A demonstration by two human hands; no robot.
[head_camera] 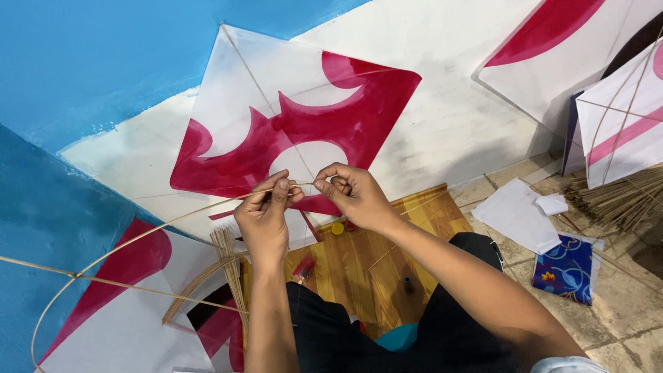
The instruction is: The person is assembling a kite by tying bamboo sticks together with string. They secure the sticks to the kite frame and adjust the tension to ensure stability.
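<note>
Pinching a thin bamboo stick (173, 220) between thumb and fingertips of both hands, held at chest height in front of a red-and-white kite (290, 124) leaning on the wall. Left hand (266, 211): closed in a pinch on the stick's near end, which bows away in a long curve to the lower left, apparently flexed by the grip. Right hand (352, 193): fingertips pressed together just beside the left, pinching the same point, possibly on a fine thread, though that is too small to tell. The two hands nearly touch, likely so that the joint stays steady. Below them: a wooden board (373, 276) on the floor before the person's dark-clothed lap, carrying a small yellow round object (337, 228), a small red item (304, 268) and a small dark spool-like piece (409, 283). To the left: a bundle of sticks (224, 269) lying across another red-and-white kite (131, 318). To the right: loose white paper sheets (518, 214), a blue patterned cloth (566, 269), a heap of bamboo sticks (618, 200), and further kites (621, 124) propped against the wall.
</note>
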